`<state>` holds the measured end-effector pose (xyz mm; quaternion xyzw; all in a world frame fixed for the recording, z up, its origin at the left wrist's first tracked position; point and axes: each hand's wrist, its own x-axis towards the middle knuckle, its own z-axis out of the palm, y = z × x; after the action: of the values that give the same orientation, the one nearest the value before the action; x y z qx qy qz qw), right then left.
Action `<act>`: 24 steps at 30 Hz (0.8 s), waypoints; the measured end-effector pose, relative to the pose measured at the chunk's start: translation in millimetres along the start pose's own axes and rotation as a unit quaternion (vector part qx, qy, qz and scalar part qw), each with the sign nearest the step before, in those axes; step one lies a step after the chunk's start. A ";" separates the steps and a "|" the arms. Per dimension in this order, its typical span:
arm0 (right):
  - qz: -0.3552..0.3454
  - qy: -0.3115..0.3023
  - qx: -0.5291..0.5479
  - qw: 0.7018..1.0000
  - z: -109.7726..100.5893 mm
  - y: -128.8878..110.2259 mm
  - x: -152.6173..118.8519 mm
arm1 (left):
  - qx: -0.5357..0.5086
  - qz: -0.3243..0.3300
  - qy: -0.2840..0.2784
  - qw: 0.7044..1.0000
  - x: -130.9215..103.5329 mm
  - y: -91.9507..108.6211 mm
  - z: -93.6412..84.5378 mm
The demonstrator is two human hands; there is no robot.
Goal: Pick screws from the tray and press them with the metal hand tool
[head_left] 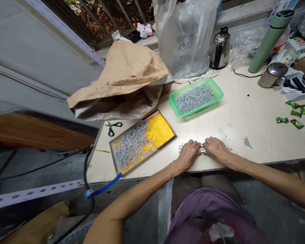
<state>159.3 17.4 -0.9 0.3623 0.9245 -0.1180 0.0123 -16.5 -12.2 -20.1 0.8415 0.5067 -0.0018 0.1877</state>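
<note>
Near the front edge of the pale table, a narrow metal strip [202,149] lies between my two hands. My left hand [189,154] is closed over its left part, and a short end sticks out beyond the fingers. My right hand [217,150] has its fingers curled round the right part. To the left sits a shallow tray [167,126] with a yellow bottom, its left half heaped with small metal pins. A green basket [213,98] behind my hands holds many similar pins.
Behind the tray stands a large open brown paper bag [127,71]. Scissors [113,128] lie at its left. At the back are a plastic bag [185,37], a kettle [220,49], a green flask [268,44] and a steel cup [271,74]. Green-wrapped sweets [297,124] lie at the right.
</note>
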 end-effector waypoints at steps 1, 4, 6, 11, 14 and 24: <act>-0.002 0.003 0.003 1.000 -2.5 2.8 -0.7 | -0.004 0.006 0.025 1.000 -3.8 -0.5 4.0; -0.026 -0.011 0.030 0.999 -8.1 14.2 -1.4 | -0.014 0.026 0.106 0.994 -19.8 2.7 23.3; -0.031 -0.020 0.046 0.998 -8.3 21.6 0.3 | -0.023 0.045 0.141 0.989 -30.2 9.6 37.8; 0.011 -0.004 0.039 0.999 -5.6 32.6 18.3 | -0.071 0.091 0.140 0.983 -40.8 31.5 54.9; 0.038 -0.001 0.031 0.999 -11.3 31.6 35.6 | -0.099 0.087 0.121 0.984 -40.1 37.8 51.1; -0.270 -0.052 -0.015 0.961 2.5 -59.8 66.1 | -0.084 0.070 0.093 0.990 -41.5 33.7 58.9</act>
<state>70.2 18.4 2.0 0.0922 0.9877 -0.1216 0.0338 3.1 -80.2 -56.3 0.8525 0.4601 0.1324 0.2096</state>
